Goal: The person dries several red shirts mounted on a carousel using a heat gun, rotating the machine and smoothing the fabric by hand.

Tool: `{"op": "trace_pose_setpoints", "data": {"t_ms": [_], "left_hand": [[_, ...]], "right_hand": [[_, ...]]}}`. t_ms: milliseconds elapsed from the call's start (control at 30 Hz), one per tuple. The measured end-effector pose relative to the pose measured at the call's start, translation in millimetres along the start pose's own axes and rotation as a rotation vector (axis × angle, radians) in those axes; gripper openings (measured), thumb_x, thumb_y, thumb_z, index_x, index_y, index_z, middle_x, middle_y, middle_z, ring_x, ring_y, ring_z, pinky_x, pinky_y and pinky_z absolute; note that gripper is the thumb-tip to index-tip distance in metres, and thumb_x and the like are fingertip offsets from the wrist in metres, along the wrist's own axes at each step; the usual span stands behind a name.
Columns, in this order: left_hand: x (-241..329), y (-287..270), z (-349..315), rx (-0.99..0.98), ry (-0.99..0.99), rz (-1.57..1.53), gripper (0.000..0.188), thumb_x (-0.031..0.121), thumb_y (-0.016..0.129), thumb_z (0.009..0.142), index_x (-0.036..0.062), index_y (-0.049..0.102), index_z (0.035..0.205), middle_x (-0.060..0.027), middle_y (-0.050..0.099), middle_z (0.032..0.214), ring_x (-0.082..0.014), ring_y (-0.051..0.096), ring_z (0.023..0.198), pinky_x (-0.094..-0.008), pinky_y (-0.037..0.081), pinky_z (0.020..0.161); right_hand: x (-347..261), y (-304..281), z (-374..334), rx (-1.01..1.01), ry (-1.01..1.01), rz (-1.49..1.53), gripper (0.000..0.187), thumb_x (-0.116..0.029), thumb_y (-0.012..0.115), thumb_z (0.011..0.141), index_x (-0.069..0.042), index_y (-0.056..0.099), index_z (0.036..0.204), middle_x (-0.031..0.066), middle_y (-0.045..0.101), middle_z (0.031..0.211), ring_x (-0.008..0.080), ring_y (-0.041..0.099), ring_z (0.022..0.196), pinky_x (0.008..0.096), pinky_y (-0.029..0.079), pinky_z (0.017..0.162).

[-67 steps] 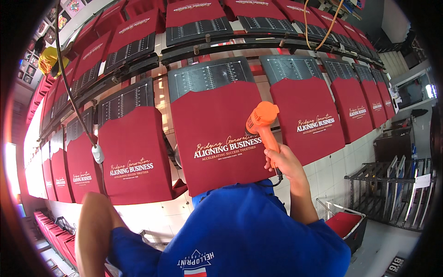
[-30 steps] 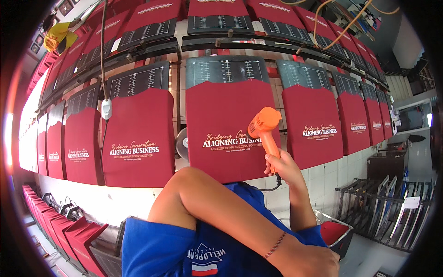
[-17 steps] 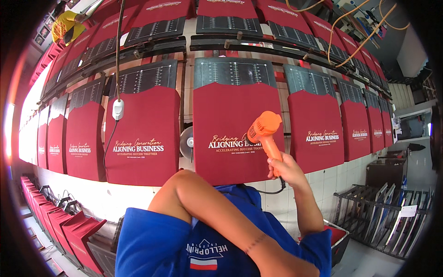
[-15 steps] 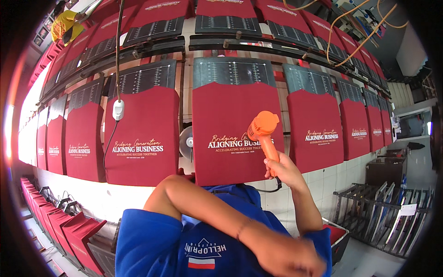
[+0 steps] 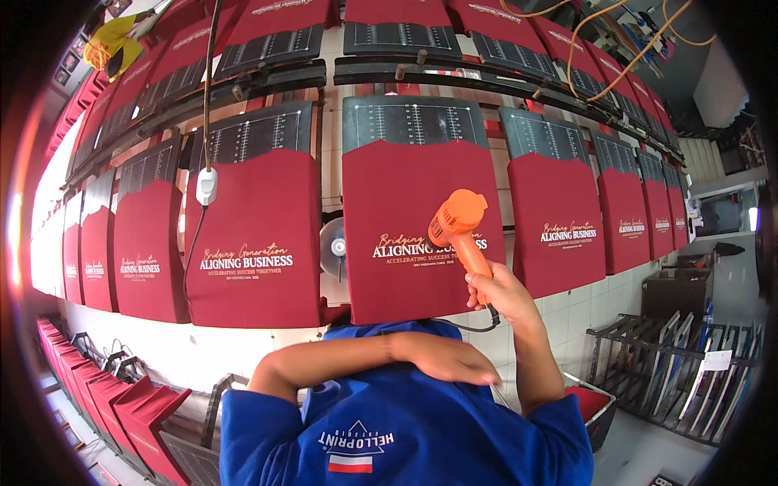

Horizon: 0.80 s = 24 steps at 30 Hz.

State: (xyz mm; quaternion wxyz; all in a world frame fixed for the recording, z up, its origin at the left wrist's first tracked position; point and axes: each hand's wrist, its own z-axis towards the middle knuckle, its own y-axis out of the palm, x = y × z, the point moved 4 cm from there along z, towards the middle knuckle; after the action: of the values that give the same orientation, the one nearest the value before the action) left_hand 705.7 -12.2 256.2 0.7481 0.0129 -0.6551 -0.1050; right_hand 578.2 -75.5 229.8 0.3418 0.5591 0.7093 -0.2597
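My right hand [image 5: 501,293] is wrapped round the handle of an orange hair dryer [image 5: 463,212], whose dark cord [image 5: 470,328] trails from the handle's lower end. The dryer is over the printed lettering on a dark red fabric panel [image 5: 417,182], covering part of it. That panel lies on a black board [image 5: 413,121] marked with white ruler lines. Bent across my blue shirt, my left arm brings my left hand [image 5: 446,356] in front of my chest. Its fingers stretch flat toward the right, with nothing visible in them.
Similar printed red panels [image 5: 251,206] line both sides, with another row beyond a black rail [image 5: 413,73]. A cord with a white connector [image 5: 207,186] hangs at left. Metal racks [image 5: 673,373] stand at right; folded red pieces [image 5: 142,413] lie lower left. A person in yellow [image 5: 113,42] is far left.
My left hand has moved up and left, from the lower right to in front of my chest. The dryer has shifted slightly left over the print.
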Motion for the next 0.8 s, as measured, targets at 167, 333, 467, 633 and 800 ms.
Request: {"op": "trace_pose_setpoints", "data": {"t_ms": [167, 333, 467, 633, 800], "left_hand": [[-20.1, -45.0, -154.8, 1.18, -0.187, 0.471, 0.024, 0.012, 0.059, 0.092, 0.0025, 0.065, 0.113, -0.0154, 0.067, 0.102, -0.0284, 0.066, 0.09, -0.0368, 0.052, 0.08], [-46.6, -10.2, -342.2, 2.304, -0.415, 0.636, 0.023, 0.017, 0.053, 0.098, -0.0014, 0.065, 0.103, -0.0077, 0.065, 0.091, -0.0137, 0.059, 0.086, -0.0301, 0.048, 0.076], [-99.5, 53.2, -471.6, 2.709, -0.579, 0.749, 0.025, 0.014, 0.052, 0.096, -0.0017, 0.061, 0.113, -0.0136, 0.06, 0.112, -0.0202, 0.057, 0.101, -0.033, 0.047, 0.087], [-137.6, 115.5, -541.5, 2.878, -1.255, 0.839, 0.035, 0.021, 0.052, 0.094, -0.0011, 0.057, 0.121, -0.0186, 0.055, 0.127, -0.032, 0.051, 0.117, -0.045, 0.04, 0.099], [-170.2, 115.1, -569.7, 2.894, -1.529, 0.694, 0.05, 0.03, 0.053, 0.094, 0.0001, 0.046, 0.134, -0.0229, 0.047, 0.136, -0.0368, 0.041, 0.13, -0.0492, 0.033, 0.107]], "right_hand": [[-1.9, 6.2, 2.5, 0.065, -0.016, -0.003, 0.02, -0.021, 0.06, 0.092, -0.003, 0.056, 0.101, 0.0014, 0.059, 0.075, 0.0112, 0.063, 0.061, 0.0243, 0.05, 0.052], [-2.7, 11.2, 11.3, 0.134, -0.076, 0.003, 0.021, -0.022, 0.06, 0.092, -0.003, 0.056, 0.101, 0.0016, 0.058, 0.074, 0.0119, 0.063, 0.061, 0.0246, 0.05, 0.051], [-1.4, 6.7, 14.0, 0.149, -0.061, 0.054, 0.022, -0.023, 0.06, 0.092, -0.003, 0.055, 0.099, 0.002, 0.057, 0.074, 0.0125, 0.062, 0.06, 0.0249, 0.05, 0.051], [-0.2, 17.4, 6.4, 0.119, -0.03, 0.049, 0.021, -0.022, 0.059, 0.092, -0.004, 0.056, 0.101, 0.0015, 0.057, 0.075, 0.0121, 0.062, 0.06, 0.0253, 0.049, 0.051], [8.7, 35.1, -0.5, 0.112, -0.034, 0.088, 0.022, -0.023, 0.061, 0.091, -0.003, 0.055, 0.098, 0.0019, 0.057, 0.073, 0.0121, 0.062, 0.059, 0.0256, 0.049, 0.051]]}}
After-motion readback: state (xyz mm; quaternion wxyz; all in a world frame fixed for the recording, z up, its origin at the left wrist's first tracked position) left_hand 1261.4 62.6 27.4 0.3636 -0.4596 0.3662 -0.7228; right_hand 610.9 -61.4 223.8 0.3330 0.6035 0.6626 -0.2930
